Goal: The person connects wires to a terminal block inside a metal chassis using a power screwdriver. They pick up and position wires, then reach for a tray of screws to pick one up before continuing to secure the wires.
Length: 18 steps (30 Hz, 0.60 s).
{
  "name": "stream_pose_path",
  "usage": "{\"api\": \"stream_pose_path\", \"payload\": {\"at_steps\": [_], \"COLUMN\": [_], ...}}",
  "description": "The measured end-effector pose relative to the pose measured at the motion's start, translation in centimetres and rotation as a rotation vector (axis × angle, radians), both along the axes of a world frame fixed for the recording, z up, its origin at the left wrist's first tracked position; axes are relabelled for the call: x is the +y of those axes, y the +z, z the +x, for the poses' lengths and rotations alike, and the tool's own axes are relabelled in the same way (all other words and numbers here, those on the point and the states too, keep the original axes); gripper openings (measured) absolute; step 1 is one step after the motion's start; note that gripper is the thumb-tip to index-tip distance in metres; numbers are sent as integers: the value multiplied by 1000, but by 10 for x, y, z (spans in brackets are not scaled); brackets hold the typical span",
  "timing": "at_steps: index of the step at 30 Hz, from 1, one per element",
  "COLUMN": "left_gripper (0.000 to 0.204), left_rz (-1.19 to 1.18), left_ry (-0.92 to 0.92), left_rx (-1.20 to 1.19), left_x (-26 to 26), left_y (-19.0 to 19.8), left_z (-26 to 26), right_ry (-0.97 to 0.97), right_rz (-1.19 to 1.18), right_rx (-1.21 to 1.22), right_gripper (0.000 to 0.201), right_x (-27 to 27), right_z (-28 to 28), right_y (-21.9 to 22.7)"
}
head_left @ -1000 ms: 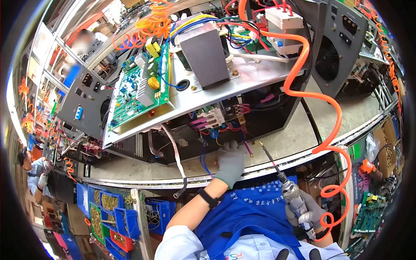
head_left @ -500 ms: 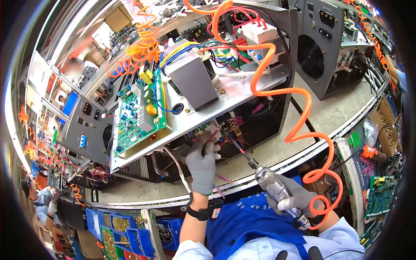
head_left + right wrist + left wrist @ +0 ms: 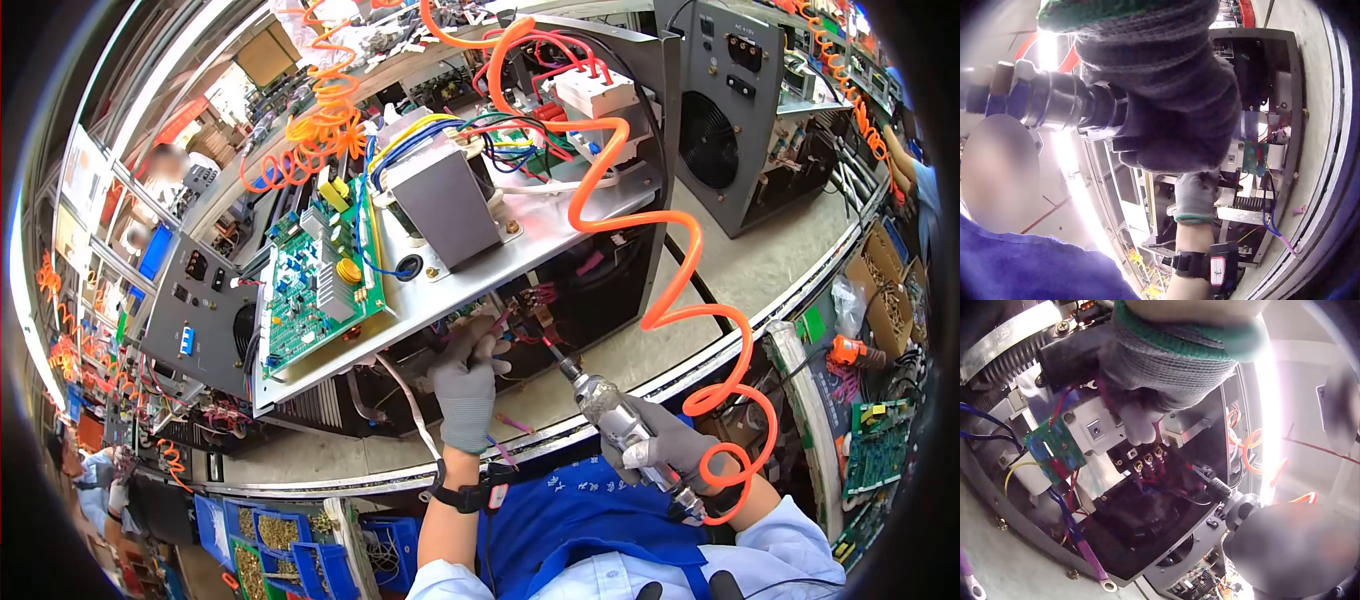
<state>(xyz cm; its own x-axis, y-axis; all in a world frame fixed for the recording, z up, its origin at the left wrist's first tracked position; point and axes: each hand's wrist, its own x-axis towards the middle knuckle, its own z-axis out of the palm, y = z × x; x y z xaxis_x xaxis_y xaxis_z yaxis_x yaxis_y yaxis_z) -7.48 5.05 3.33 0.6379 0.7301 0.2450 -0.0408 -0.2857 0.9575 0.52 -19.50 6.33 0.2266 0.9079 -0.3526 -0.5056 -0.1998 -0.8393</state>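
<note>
My gloved left hand (image 3: pixel 465 395) reaches under the metal plate into the open side of a dark power-unit chassis (image 3: pixel 610 290). Its curled fingers pinch a purple-sleeved cable (image 3: pixel 501 321) beside a white terminal module (image 3: pixel 1094 428), though the fingertips are partly hidden. In my gloved right hand (image 3: pixel 665 440) is a silver air screwdriver (image 3: pixel 612 412), gripped round its body. Its bit points up and left into the chassis, close to a row of terminal screws (image 3: pixel 1149 459). An orange coiled air hose (image 3: pixel 690 300) runs from the tool.
On the plate sit a green circuit board (image 3: pixel 310 285) and a grey transformer block (image 3: pixel 445 210). Loose purple lug cables (image 3: pixel 516 424) hang near the bench edge. Blue bins (image 3: pixel 325 570) of small parts stand lower left; another dark chassis (image 3: pixel 725 110) stands at the right.
My left hand has moved from the bench edge up and left into the chassis. The screwdriver has swung up and left, its bit now near the terminals. The head view has shifted slightly.
</note>
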Motion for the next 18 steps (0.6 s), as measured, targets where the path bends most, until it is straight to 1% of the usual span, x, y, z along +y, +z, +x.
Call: {"api": "stream_pose_path", "payload": {"at_steps": [3, 6, 8, 9, 14, 18], "left_gripper": [23, 23, 22, 22, 22, 23], "left_rz": [12, 33, 69, 68, 184, 124], "left_ry": [6, 19, 79, 79, 149, 146], "left_rx": [-37, -3, 37, 37, 15, 22], "left_x": [1, 0, 1, 0, -6, -7], "left_y": [-1, 0, -1, 0, 3, 4], "left_z": [1, 1, 1, 2, 5, 7], "right_ry": [-31, -61, -65, -81, -96, -107], "right_rz": [7, 15, 15, 19, -17, -34], "right_rx": [31, 66, 82, 91, 118, 111], "right_gripper": [71, 70, 70, 72, 71, 67], "right_x": [2, 2, 5, 6, 14, 15], "right_z": [-3, -7, -11, -14, -23, -25], "right_y": [-1, -5, -2, -7, -1, -1]}}
